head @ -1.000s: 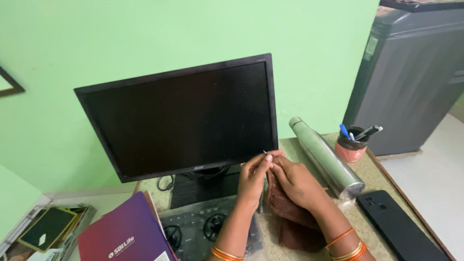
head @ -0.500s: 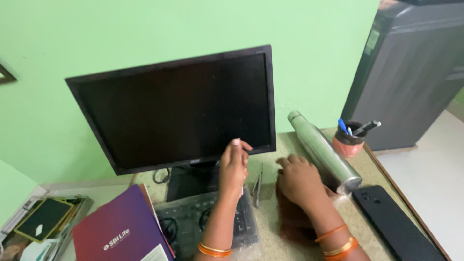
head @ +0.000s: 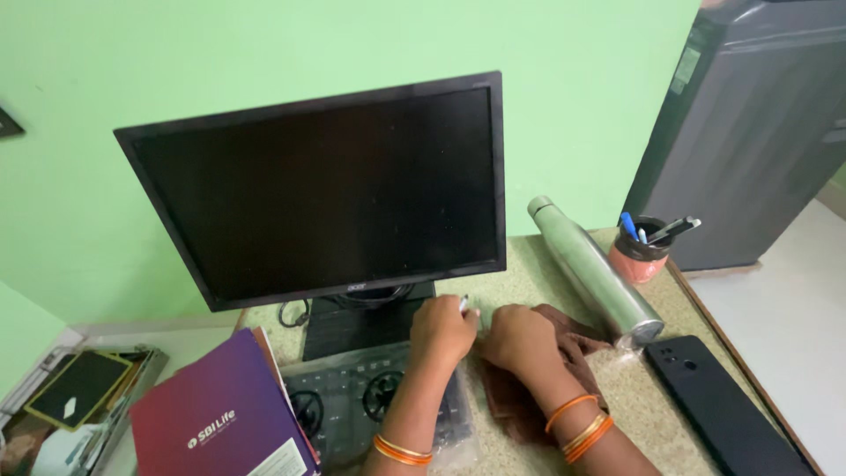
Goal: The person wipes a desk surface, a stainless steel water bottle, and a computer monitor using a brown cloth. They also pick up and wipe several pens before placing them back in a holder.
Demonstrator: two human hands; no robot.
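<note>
My left hand (head: 443, 330) is closed just below the black monitor (head: 317, 189), and the small pale tip of a thin object (head: 464, 304) sticks out of its fingers. What the object is cannot be told. Beside it, my right hand (head: 515, 339) is curled down onto a brown cloth (head: 551, 388) bunched on the speckled desk (head: 634, 397). Both wrists wear orange bangles. A keyboard under a clear plastic cover (head: 370, 401) lies beneath my left forearm.
A steel bottle (head: 595, 273) lies on its side right of the hands, with a clay pen cup (head: 641, 251) behind it. A black phone (head: 714, 405) rests near the desk's right edge. A purple folder (head: 220, 419) sits at lower left. A grey cabinet (head: 758, 132) stands at the right.
My left hand dropped from the monitor's lower edge to the desk and closed. My right hand slid left onto the cloth beside it. The view tilted slightly down.
</note>
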